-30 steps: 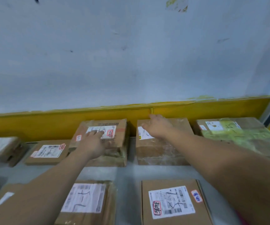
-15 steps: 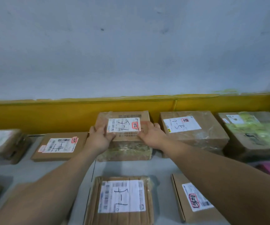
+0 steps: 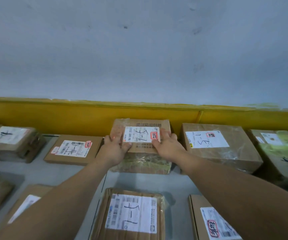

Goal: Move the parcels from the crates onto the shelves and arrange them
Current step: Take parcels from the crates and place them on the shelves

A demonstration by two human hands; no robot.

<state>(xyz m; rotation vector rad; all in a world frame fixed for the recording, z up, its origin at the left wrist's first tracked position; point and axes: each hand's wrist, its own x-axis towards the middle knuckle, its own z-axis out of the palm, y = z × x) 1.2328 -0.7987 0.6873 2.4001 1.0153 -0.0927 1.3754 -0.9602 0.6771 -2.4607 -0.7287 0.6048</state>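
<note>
**Parcel being squared in the back row of a shelf.**

A pale grey wall (image 3: 139,49) rises above a grey shelf (image 3: 35,172), which is backed by a yellow rail (image 3: 87,118). Two rows of parcels lie on the shelf. The parcel in hand (image 3: 145,161) sits in the back row, close to the rail; whether it touches the rail cannot be told. A flat box (image 3: 73,149) lies on its left and a taller taped box (image 3: 217,149) on its right.

The left hand (image 3: 113,149) grasps the parcel's top left edge, with the fingers bent over the side and the thumb on top. The right hand (image 3: 167,146) grasps the top right edge in the same way.

**Step, as judged:** aligning this parcel with its neighbours.
- Both hands should slide it together, without lifting, until its front face lines up with the boxes beside it.
- The gaps on either side should end up even.
- The thumbs are best kept clear of the label (image 3: 140,135), so the handwritten mark can be read from the front.

**Materials:**
- **Wall:** matt, with a few dark scuffs.
- **Shelf:** smooth and flat.
- **Rail:** painted, with an uneven upper edge.
- **Parcels:** brown card, rectangular. The front face of the held one is wrapped in crinkled clear tape, which is probably slippery, so the card edges offer the surer hold.
- **Label:** white paper with barcodes, pen strokes and a small red stamp.
</note>
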